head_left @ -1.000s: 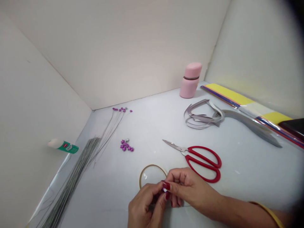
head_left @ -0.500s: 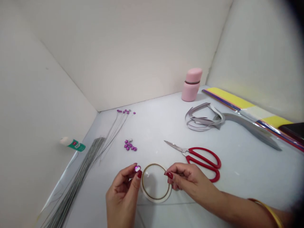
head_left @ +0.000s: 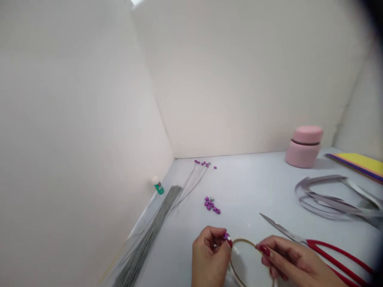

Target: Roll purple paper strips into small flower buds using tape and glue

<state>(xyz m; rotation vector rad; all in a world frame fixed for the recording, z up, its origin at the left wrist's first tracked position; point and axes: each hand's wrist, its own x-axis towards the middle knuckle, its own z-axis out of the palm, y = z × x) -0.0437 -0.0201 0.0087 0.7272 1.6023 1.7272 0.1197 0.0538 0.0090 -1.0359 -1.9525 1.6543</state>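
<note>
My left hand (head_left: 211, 255) pinches a small shiny purple piece (head_left: 226, 236) between thumb and fingertips. Beside it lies a nearly used-up tape roll (head_left: 243, 240), a thin pale ring on the table, cut off by the lower edge of the view. My right hand (head_left: 287, 257) is at the ring's right side, thumb and index finger pressed together; whatever is between them is too small to make out. Just beyond that hand rest scissors (head_left: 283, 230) with red handles, blades pointing to the left. Several small purple pieces (head_left: 211, 204) form a loose cluster past my left hand.
At left lies a bundle of thin grey wires (head_left: 149, 243), with a few purple-tipped wires (head_left: 191, 191) at its far end. A green glue stick (head_left: 159, 187) is by the left wall. At right are a pink flask (head_left: 303, 147), curled grey strips (head_left: 326, 201) and yellow sheets (head_left: 359, 161).
The camera view has swung left and up, so everything sits farther right and lower. My hands keep much the same pose beside the tape roll, the purple piece still in the left.
</note>
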